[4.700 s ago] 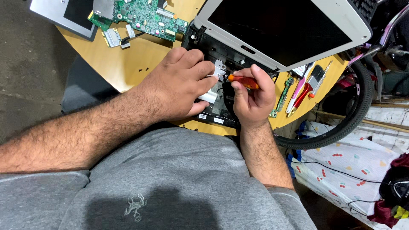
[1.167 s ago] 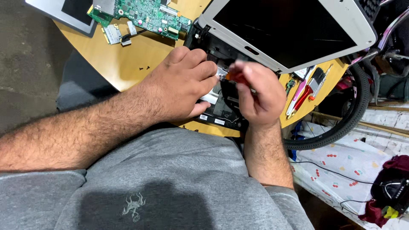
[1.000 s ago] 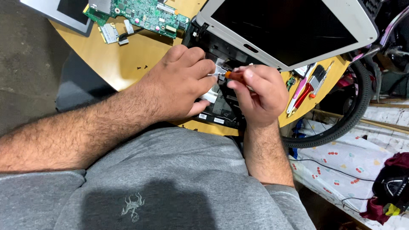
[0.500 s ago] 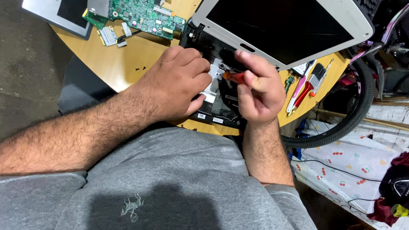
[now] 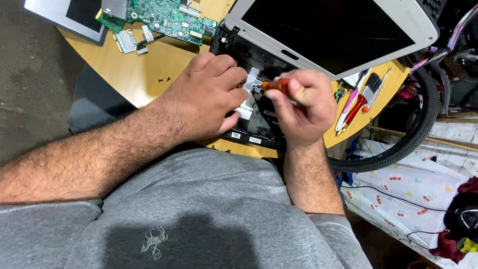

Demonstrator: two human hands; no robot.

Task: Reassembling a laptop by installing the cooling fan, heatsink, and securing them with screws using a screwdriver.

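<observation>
Laptop base [image 5: 251, 127], black and opened up, lies at the near edge of the round wooden tabletop [image 5: 134, 65], just in front of the person's lap, with its pale-framed dark screen [image 5: 333, 30] tilted back toward one o'clock. Much of the base is hidden under the two hands, so the exact part being worked on is hard to make out; only a pale metal piece shows between them. The screwdriver [image 5: 273, 85] shows just its orange handle and a short bit of shaft, the tip lost against the base. At eleven o'clock a green circuit board [image 5: 159, 15] is cut off by the top edge, and a grey tablet [image 5: 69, 17] at ten o'clock is cropped too.

The tabletop stands over a dark concrete floor. At three o'clock from the laptop, a small brush and red-handled tools [image 5: 358, 99] lie near the table's edge, a bicycle tyre [image 5: 423, 119] curves just beyond, and a white patterned cloth [image 5: 423, 194] spreads at four o'clock.

The left hand [image 5: 204, 99] lies palm-down on the base, fingers curled and pressing flat, its grip closed on nothing. The right hand [image 5: 303, 107] is bent at the wrist, its grip clamped around the screwdriver handle with thumb and forefinger pinching near the shaft, pointing toward nine o'clock.
</observation>
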